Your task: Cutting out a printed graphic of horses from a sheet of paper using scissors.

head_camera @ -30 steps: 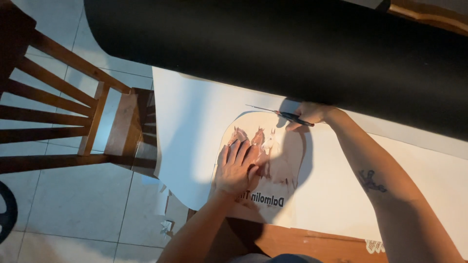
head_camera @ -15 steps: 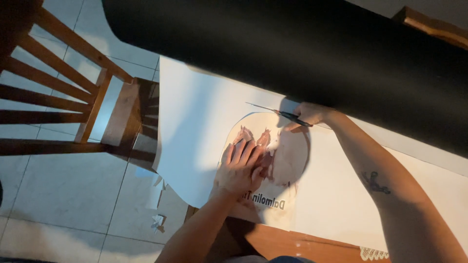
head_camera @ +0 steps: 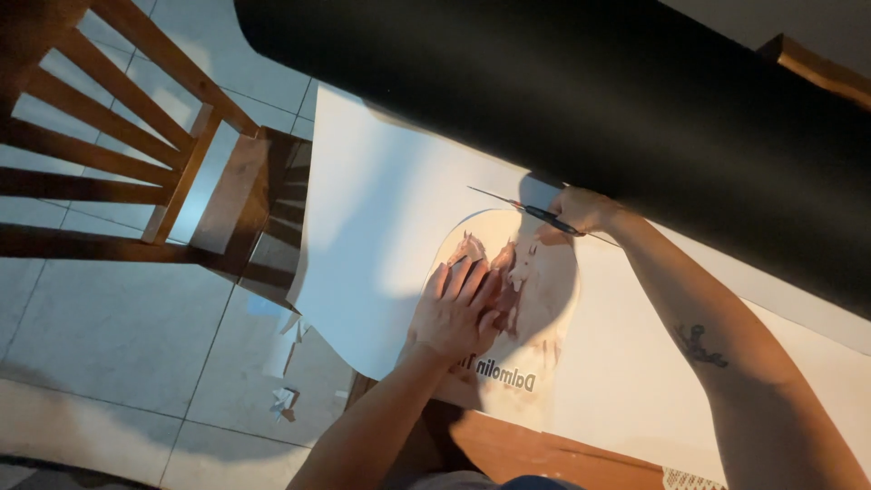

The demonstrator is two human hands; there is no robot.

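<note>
Item: my left hand (head_camera: 458, 313), fingers spread and released, flat on the round printed cutout (head_camera: 531, 290) lying on white sheet (head_camera: 390, 218). My right hand (head_camera: 581, 209) clenched around a thin cutting tool (head_camera: 535, 211) at the cutout's top edge. Black roll (head_camera: 581, 109) just beyond; wooden chair (head_camera: 136, 172) left.

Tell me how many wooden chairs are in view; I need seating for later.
1: a wooden chair stands on the tiled floor at upper left, beside the white sheet's edge. Others may be hidden behind the black roll.
</note>
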